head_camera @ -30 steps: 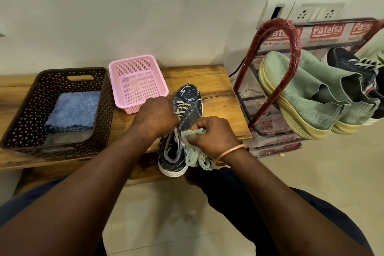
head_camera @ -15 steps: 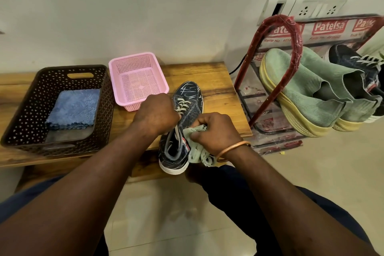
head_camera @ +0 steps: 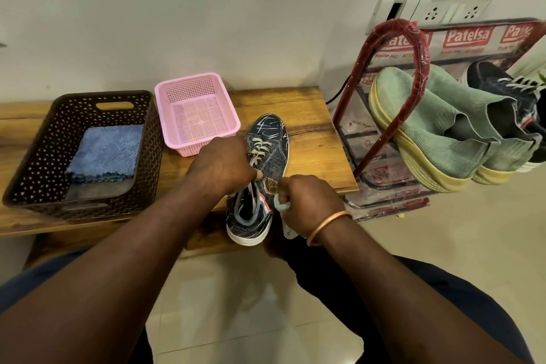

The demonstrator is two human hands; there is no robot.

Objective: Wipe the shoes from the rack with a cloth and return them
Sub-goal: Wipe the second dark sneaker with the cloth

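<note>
A: Your right hand (head_camera: 307,201) was lower than half a second before. It had slid from beside the laces down toward the heel side of the dark shoe (head_camera: 270,142). A small badge on the side of the shoe, covered before, now showed.

B: Yes. Your fingers there were curled round the pale cloth (head_camera: 280,206) and held it against the shoe. Less of the cloth showed than before: one bit at the fingers and one bit under the wrist.

A: Your left hand (head_camera: 221,165) kept its place. It gripped the shoe from the left at the laces, with the fingers curled round it.

B: The shoe had hardly moved. Its toe was over the bench (head_camera: 313,139) and its heel was past the front edge.

A: Now the count. You had one shoe in your hands and three on the rack (head_camera: 422,68) at the right: two green shoes (head_camera: 428,127) and a second dark shoe (head_camera: 496,80) behind them.

B: There were two cloths: the pale one in your hand, and one blue cloth (head_camera: 106,154) lying in the brown basket (head_camera: 50,139).

A: There were two baskets on the bench. The pink basket (head_camera: 165,115) stood just beside the brown one. You had one bangle (head_camera: 328,224), on your right wrist.
</note>
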